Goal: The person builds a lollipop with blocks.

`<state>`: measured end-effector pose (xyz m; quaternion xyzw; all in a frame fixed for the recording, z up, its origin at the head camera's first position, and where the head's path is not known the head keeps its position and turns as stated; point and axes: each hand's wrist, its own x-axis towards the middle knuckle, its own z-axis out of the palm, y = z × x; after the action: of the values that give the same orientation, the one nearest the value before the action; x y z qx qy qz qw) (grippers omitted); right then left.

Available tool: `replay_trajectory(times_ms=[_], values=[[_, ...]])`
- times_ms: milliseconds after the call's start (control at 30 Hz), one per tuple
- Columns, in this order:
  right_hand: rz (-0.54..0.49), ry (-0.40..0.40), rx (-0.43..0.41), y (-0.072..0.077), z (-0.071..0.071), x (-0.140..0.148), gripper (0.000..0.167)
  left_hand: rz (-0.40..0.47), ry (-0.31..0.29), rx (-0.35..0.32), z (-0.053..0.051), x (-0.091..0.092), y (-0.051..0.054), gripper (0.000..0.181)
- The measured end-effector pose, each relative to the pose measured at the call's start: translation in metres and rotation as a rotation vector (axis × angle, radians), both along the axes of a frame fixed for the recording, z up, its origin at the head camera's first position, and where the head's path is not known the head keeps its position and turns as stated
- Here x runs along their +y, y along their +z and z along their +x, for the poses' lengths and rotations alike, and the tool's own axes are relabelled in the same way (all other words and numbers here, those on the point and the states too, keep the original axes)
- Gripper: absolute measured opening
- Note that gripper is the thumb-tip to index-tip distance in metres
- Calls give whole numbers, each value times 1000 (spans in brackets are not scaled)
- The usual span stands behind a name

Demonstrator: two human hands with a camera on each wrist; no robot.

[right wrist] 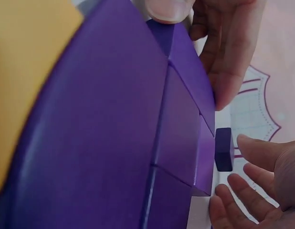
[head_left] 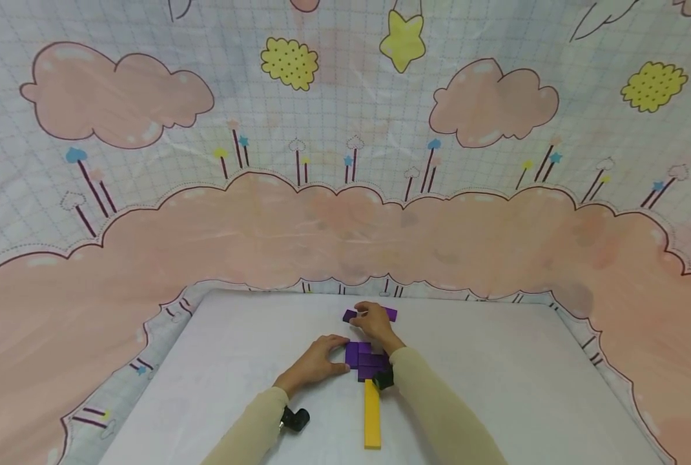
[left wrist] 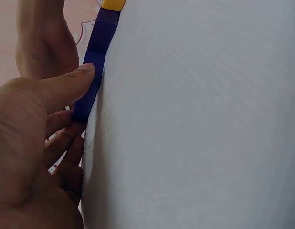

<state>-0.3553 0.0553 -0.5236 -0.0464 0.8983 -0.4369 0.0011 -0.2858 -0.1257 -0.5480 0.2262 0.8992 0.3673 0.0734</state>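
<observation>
Several purple blocks lie fitted together on the white table. My left hand [head_left: 316, 361] holds the leftmost purple block [head_left: 352, 355], fingers at its far end and thumb at its near end. In the left wrist view the thumb rests along the side of that block. My right hand [head_left: 376, 323] is beyond the group, beside a small dark purple block [head_left: 349, 316]. The right wrist view shows its thumb close to this dark block [right wrist: 224, 149], with the fingers apart. Another purple block [head_left: 391, 314] sticks out from behind the right hand.
A long yellow block [head_left: 372, 416] runs from the near side of the purple group toward the person. The white tabletop [head_left: 496, 374] reaches to a cloud-patterned cloth [head_left: 345, 239] behind and at the sides. The right forearm covers part of the group.
</observation>
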Motion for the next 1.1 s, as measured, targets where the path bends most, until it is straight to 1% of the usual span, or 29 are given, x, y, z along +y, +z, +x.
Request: replay_trajectory(times_ms=[133,267,433,600,833,933,1100], values=[[-3,-38,-32,-3,-2,-3,38,-3,-1,15,1,0,-1,61],[14,-73,-60,-5,-3,-7,38,1,4,14,1,0,-2,60],[26,-89,-53,-6,-2,-9,35,7,1,13,2,0,-2,61],[-2,-96,-46,-8,-2,-10,32,0,-2,22,2,-1,-1,60],[-89,-98,-83,-8,-2,-10,35,-2,-3,31,1,-1,-2,60],[-89,-95,-78,-6,-1,-9,35,-11,-6,37,1,-1,-2,60],[-51,-77,-33,-1,1,-8,33,-14,-4,34,1,-1,-2,60]])
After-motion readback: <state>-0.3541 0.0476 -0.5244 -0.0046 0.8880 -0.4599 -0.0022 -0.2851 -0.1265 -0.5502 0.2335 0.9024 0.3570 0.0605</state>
